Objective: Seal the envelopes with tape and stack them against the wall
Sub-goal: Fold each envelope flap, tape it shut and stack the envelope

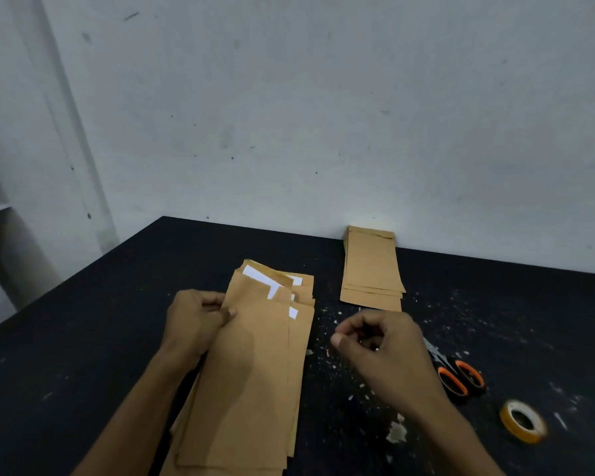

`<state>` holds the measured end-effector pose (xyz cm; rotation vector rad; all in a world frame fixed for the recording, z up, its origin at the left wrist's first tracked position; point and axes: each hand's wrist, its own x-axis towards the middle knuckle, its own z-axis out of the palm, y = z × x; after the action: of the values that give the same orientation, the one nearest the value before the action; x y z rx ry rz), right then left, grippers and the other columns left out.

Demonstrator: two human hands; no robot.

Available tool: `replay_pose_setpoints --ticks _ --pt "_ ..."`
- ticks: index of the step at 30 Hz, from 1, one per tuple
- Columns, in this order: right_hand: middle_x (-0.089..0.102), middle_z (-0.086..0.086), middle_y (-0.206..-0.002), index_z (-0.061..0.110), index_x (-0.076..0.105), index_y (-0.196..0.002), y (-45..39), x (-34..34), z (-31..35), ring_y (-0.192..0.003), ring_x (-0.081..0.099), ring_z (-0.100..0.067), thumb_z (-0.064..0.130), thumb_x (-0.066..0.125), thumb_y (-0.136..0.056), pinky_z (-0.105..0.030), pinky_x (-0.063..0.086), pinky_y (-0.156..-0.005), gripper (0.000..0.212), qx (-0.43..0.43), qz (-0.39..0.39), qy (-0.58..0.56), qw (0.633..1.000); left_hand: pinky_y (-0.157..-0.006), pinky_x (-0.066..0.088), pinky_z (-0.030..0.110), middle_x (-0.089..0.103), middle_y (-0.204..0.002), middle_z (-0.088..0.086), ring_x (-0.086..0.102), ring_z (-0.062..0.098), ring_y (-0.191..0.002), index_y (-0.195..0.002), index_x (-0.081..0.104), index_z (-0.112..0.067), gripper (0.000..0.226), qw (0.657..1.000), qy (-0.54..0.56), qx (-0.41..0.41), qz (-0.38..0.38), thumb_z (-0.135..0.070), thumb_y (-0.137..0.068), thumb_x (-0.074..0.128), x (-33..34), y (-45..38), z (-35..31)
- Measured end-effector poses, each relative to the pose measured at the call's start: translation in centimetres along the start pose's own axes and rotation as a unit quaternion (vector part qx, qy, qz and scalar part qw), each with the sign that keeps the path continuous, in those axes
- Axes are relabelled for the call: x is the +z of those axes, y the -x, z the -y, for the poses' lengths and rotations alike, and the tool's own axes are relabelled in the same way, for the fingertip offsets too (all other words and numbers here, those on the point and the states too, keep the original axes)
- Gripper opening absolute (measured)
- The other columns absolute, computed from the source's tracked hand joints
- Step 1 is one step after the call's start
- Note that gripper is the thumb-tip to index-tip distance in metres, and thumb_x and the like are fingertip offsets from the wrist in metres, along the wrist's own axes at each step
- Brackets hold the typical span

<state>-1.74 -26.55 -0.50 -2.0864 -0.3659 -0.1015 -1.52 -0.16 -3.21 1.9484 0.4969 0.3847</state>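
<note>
Pale scuffed wall (323, 115) at back, black tabletop (83, 355) butted to it, speckled with pale paper scraps (396, 432). Loose pile of brown paper envelopes (255, 372) near centre-left, flaps open, white inserts showing at the far end. Smaller stack of brown envelopes (371, 269) lies flat, far end at the wall. Left hand (196, 321) pinches the left edge of the pile's top envelope, thumb on top. Right hand (382, 345) hovers right of the pile, fingers curled toward the thumb; can't tell if it holds anything. Orange-handled scissors (457, 372) just beside the right wrist, blades partly hidden. Yellowish tape roll (522, 420) near the scissors, front right.
</note>
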Motion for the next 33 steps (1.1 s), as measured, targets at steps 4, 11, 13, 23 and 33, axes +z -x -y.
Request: replay_pose_setpoints --ticks 4,11,13,23,33 --pt "0.07 0.009 -0.073 0.026 0.073 -0.072 -0.4 -0.2 0.5 -0.067 0.064 -0.008 0.016 0.079 -0.082 -0.023 0.056 -0.063 0.015 -0.011 -0.013 -0.004 1.0 -0.086 0.053 0.036 0.069 -0.097 -0.002 0.065 0.015 -0.094 -0.102 0.068 -0.019 0.022 0.997 -0.07 0.008 0.01 -0.006 -0.085 0.073 0.0 -0.2 -0.4" --pt "0.069 0.014 -0.072 0.027 0.072 -0.072 -0.4 -0.6 1.4 -0.066 0.063 -0.004 0.017 0.079 -0.083 -0.019 0.054 -0.062 0.017 -0.015 -0.005 0.009 1.0 -0.067 0.048 0.019 0.064 -0.078 -0.01 0.059 0.0 -0.076 -0.078 0.063 -0.026 0.025 0.993 -0.058 0.087 -0.061 -0.003 -0.085 0.071 -0.4 1.0 -2.3" --pt "0.069 0.012 -0.069 0.028 0.072 -0.074 -0.6 -0.9 1.8 -0.067 0.063 -0.001 0.017 0.079 -0.082 -0.017 0.052 -0.062 0.015 -0.027 -0.021 0.004 0.999 -0.067 0.051 0.023 0.069 -0.081 -0.004 0.065 0.007 -0.078 -0.082 0.065 -0.022 0.019 0.996 -0.007 0.078 -0.049 -0.005 -0.087 0.07 -0.8 1.2 -3.3" --pt "0.07 0.013 -0.096 0.032 0.065 -0.116 -2.9 -5.2 4.7 -0.097 0.064 0.0 0.023 0.075 -0.086 -0.022 0.05 -0.078 0.032 -0.064 -0.061 -0.025 0.996 -0.07 0.058 0.022 0.078 -0.089 -0.001 0.074 0.011 -0.084 -0.101 0.073 -0.017 0.018 0.973 0.103 0.147 0.145 -0.005 -0.089 0.067 -1.3 4.4 -9.3" --pt "0.075 -0.014 -0.071 0.014 0.072 -0.098 -4.1 -7.8 3.9 -0.064 0.069 -0.014 -0.002 0.071 -0.086 -0.022 0.052 -0.058 0.02 -0.026 0.032 -0.13 0.991 -0.073 0.054 0.012 0.077 -0.094 -0.011 0.072 0.003 -0.089 -0.1 0.074 -0.023 0.024 0.953 0.074 0.201 0.214 -0.003 -0.089 0.067 0.9 5.0 -12.3"
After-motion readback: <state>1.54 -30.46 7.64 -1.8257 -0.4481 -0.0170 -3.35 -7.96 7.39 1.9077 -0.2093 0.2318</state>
